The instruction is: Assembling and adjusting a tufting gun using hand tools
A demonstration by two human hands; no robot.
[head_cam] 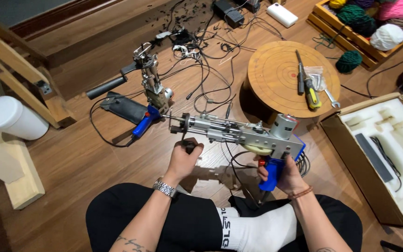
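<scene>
I sit cross-legged on a wooden floor. My right hand grips the blue handle of a metal tufting gun, held level with its needle end pointing left. My left hand is closed around a small dark tool just under the gun's front end. A second tufting gun with a blue handle and a black side grip lies on the floor beyond, beside a black pouch.
A round wooden stool carries a yellow-handled screwdriver, a black tool and a wrench. An open cardboard box with white foam is at the right. A crate of yarn balls, tangled cables, a white bucket.
</scene>
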